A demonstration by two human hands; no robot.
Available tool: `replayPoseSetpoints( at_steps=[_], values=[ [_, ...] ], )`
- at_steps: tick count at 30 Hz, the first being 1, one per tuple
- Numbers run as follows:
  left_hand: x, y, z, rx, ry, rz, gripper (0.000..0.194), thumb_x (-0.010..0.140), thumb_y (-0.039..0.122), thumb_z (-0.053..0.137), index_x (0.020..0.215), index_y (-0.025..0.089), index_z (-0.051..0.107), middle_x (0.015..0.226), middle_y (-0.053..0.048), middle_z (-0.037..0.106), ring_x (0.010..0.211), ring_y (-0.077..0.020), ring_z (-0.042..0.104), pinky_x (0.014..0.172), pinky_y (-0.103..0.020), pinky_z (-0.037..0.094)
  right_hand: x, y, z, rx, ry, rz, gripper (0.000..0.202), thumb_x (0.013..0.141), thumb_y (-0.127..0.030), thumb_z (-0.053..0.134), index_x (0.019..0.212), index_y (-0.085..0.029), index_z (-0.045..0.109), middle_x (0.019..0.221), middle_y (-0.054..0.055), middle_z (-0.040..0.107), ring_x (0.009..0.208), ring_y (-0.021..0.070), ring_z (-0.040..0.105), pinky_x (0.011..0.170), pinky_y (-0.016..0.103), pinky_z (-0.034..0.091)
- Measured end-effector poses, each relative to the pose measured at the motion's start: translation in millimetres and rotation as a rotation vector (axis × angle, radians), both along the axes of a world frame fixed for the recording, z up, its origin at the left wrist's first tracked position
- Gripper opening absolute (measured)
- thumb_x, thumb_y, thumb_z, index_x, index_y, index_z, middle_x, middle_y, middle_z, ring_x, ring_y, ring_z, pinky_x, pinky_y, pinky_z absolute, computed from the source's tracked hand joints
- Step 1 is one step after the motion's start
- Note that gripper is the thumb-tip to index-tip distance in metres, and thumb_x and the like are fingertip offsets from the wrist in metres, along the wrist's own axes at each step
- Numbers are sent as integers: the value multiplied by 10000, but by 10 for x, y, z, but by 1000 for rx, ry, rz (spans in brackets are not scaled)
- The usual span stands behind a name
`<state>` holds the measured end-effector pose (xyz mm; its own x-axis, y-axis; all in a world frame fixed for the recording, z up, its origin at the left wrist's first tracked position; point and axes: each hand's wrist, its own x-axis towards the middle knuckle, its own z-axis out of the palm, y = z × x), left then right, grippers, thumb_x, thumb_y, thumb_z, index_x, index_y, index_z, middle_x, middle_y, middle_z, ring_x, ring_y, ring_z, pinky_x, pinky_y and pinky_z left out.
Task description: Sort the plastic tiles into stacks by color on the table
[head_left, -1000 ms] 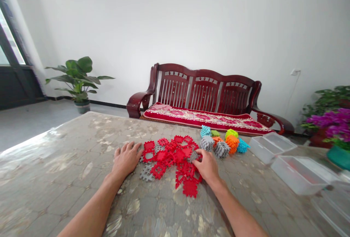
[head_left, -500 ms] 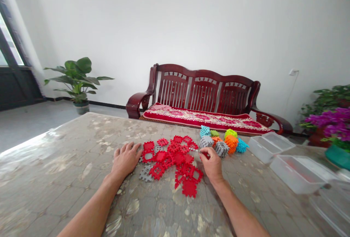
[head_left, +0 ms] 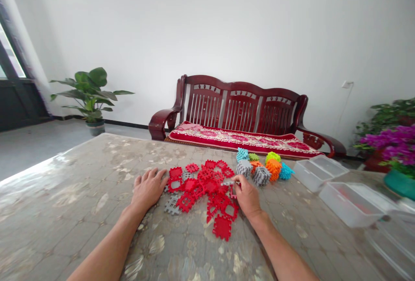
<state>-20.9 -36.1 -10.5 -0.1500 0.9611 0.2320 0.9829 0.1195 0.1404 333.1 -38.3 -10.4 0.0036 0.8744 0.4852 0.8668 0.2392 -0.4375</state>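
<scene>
My left hand (head_left: 149, 188) lies flat on the table, fingers spread, just left of a loose pile of red interlocking plastic tiles (head_left: 210, 186). Some grey tiles (head_left: 173, 204) lie among them at the pile's left side. At the right edge of the pile, my right hand (head_left: 246, 194) pinches a grey tile (head_left: 227, 183) between thumb and fingers. A pinkish-red tile (head_left: 233, 191) shows under those fingers; whether it is also gripped I cannot tell. One red tile (head_left: 222, 227) lies nearest to me, at the front of the pile.
Stacks of grey (head_left: 261, 176), orange (head_left: 274, 169) and blue tiles (head_left: 286, 171) stand behind my right hand. Clear plastic boxes (head_left: 352, 205) stand on the right, with purple flowers (head_left: 394, 140) beyond. A wooden bench (head_left: 243, 103) is behind the table (head_left: 81, 212).
My right hand has moved slightly left and toward me, bringing the grey tile lower over the pile. The front red tiles have shifted a little toward me. My left hand stays put.
</scene>
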Motion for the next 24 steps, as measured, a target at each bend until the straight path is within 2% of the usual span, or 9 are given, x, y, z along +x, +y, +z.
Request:
replayPoseSetpoints(
  at_steps=[3,7,9,14,16,20,24],
  values=[
    [2,0,-1,3,-3,3,480,964,430,345,1353,300,596,1459,-99,539,1381,-288,421,1121,-507,278,18,11,20,-2,-114,-61,132,908,-262,521,960,-255,642,766,6,711,698,195,643,636,275,382],
    [5,-3,4,7,-1,-2,482,964,421,345,1352,288,599,1458,-106,539,1378,-298,427,1116,-517,287,36,17,55,120,-148,-16,90,887,-203,549,916,-232,628,879,40,714,869,205,642,804,305,405],
    [5,-5,7,5,4,-4,483,965,420,348,1358,283,594,1459,-106,537,1378,-301,429,1116,-520,290,38,12,53,131,-131,12,114,868,-161,543,909,-230,624,909,42,710,902,207,634,843,317,412],
    [7,-13,11,8,10,-6,479,968,412,353,1364,284,589,1454,-105,544,1378,-301,432,1124,-532,282,43,4,-15,36,-55,142,401,715,14,441,971,-238,619,987,28,718,971,193,645,895,312,453],
    [9,-15,14,9,8,-5,478,968,411,354,1363,284,591,1454,-105,544,1381,-302,429,1127,-533,279,58,7,-34,9,28,160,491,651,32,404,1004,-236,614,1028,27,720,1014,189,649,936,323,461],
    [12,-15,23,-7,18,-3,483,971,421,346,1366,282,588,1461,-102,537,1389,-301,421,1129,-523,282,93,0,-26,-35,184,262,509,628,-29,448,1073,-225,601,1106,37,709,1076,198,645,998,355,463],
    [9,-9,20,-11,23,-2,483,975,423,340,1369,283,584,1461,-99,537,1390,-299,421,1128,-529,283,97,-27,4,-91,172,335,515,689,-174,616,1201,-218,586,1230,77,673,1150,242,617,1053,419,428]
  ],
)
